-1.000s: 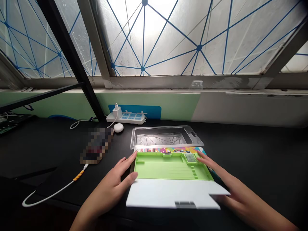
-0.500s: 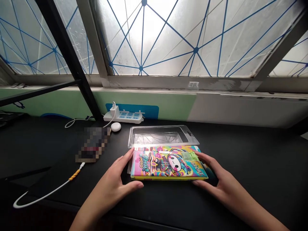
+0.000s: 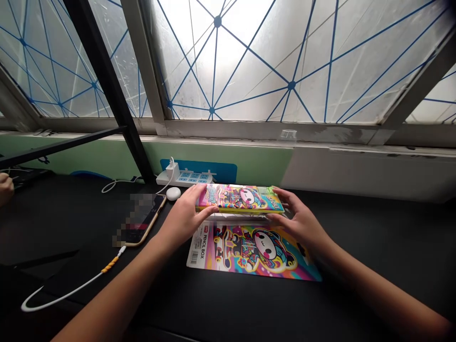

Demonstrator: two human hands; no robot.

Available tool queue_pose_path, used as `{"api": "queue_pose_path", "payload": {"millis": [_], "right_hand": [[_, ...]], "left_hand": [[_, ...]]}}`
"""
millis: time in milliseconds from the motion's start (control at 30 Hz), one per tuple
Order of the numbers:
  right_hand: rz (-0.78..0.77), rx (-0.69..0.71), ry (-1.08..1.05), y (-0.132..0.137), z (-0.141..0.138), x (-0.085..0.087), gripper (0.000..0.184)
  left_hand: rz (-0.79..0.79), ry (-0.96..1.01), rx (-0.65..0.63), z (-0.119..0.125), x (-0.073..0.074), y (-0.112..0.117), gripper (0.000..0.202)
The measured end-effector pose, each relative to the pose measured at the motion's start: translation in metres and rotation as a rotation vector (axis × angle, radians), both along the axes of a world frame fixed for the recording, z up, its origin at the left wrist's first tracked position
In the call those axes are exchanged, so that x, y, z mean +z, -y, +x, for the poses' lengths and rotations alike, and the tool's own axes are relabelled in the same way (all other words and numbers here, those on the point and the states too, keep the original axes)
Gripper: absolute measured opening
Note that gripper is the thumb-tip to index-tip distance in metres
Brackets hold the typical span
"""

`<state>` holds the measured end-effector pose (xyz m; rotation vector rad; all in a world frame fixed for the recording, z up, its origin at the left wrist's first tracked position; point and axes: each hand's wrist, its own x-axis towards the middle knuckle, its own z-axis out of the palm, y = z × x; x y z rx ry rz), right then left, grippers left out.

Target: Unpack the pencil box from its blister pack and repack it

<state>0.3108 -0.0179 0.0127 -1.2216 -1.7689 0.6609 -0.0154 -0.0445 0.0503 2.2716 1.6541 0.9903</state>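
Observation:
A closed pencil box (image 3: pixel 239 198) with a bright cartoon lid is held level above the black desk, near the window wall. My left hand (image 3: pixel 184 217) grips its left end and my right hand (image 3: pixel 297 216) grips its right end. The box hovers over a clear plastic tray (image 3: pixel 237 217), which is mostly hidden beneath it. A colourful printed card (image 3: pixel 249 249) marked "PENCIL BOX" lies flat on the desk just in front of my hands.
A phone (image 3: pixel 139 220) with a white cable (image 3: pixel 71 288) lies at the left. A power strip (image 3: pixel 185 178) and a small white round object (image 3: pixel 173 193) sit by the wall. Another person's hand (image 3: pixel 5 187) shows at the far left edge.
The open green box was shut, then lifted off the printed card and carried away from me over the clear tray. The card is now uncovered.

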Motion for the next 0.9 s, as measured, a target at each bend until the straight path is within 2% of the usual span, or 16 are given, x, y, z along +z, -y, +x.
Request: {"api": "queue_pose_path", "payload": {"millis": [133,233,367,467,533,600,667,733,833,900], "right_hand": [[0.064,0.032,0.217,-0.006,0.005,-0.019,0.064],[0.129,0.005,0.401,-0.003,0.012,-0.026,0.064],[0.287,0.035,0.637,0.003,0.014,-0.028,0.047],[0.482,0.053,0.742,0.010,0.007,-0.021,0.043],[0.615,0.080,0.729,0.020,-0.001,-0.015,0.041],[0.678,0.181,0.686,0.032,-0.012,-0.010,0.037],[0.624,0.320,0.662,0.047,-0.023,-0.008,0.033],[0.462,0.436,0.696,0.060,-0.033,-0.008,0.037],[0.172,0.486,0.772,0.072,-0.042,-0.008,0.071],[0.032,0.482,0.781,0.073,-0.042,-0.007,0.087]], "left_hand": [[-0.131,-0.087,0.016,-0.004,-0.028,-0.003,0.067],[-0.210,-0.186,0.032,-0.004,-0.038,0.002,0.074],[-0.229,-0.342,0.045,0.007,-0.034,0.010,0.076],[-0.104,-0.451,0.055,0.024,-0.028,0.016,0.071],[-0.016,-0.475,-0.002,0.038,-0.023,0.016,0.069],[-0.017,-0.450,-0.105,0.050,-0.020,0.010,0.067],[-0.062,-0.430,-0.151,0.060,-0.019,-0.001,0.068],[-0.103,-0.436,-0.130,0.064,-0.021,-0.013,0.071],[-0.137,-0.454,-0.122,0.058,-0.025,-0.026,0.073],[-0.146,-0.449,-0.144,0.049,-0.027,-0.030,0.071]]}}
